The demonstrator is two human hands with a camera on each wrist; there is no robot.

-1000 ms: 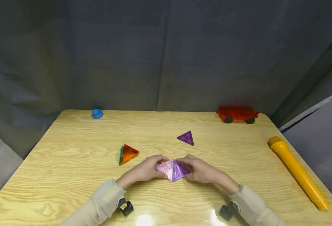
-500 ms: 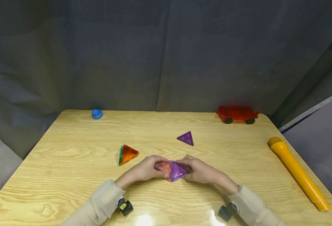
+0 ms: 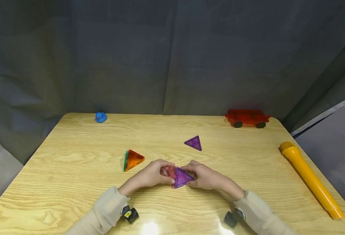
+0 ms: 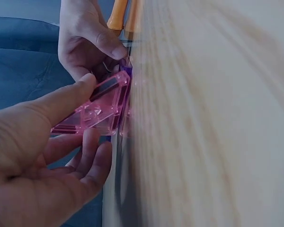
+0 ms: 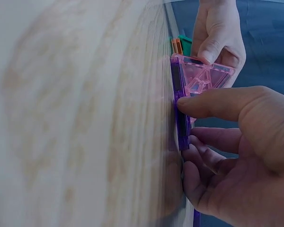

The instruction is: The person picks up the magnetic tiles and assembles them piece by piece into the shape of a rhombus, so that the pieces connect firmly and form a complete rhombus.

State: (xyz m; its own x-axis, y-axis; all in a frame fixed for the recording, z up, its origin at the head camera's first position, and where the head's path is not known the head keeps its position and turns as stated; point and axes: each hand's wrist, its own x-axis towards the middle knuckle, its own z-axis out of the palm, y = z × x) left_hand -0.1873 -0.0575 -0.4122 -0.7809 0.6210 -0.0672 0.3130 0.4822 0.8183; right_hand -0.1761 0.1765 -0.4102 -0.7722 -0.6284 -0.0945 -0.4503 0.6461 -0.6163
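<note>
Front and centre in the head view, my left hand pinches a pink translucent triangular magnetic tile between thumb and fingers. That tile stands tilted up from the table, as both wrist views show. My right hand pinches a purple triangular magnetic tile by its edges, low and nearly flat over the tabletop. The two tiles meet along one edge. From above, the left fingers hide much of the pink one. Just beyond the hands lies another purple triangular tile.
Left of the hands sits an orange triangular piece with a green edge. A blue toy duck stands at the back left, and a red wheeled toy car base at the back right. A long yellow microphone-shaped toy lies along the right side.
The pink tile has swung up from lying nearly flat to a steep tilt in my left hand. The purple tile and right hand have shifted slightly left.
</note>
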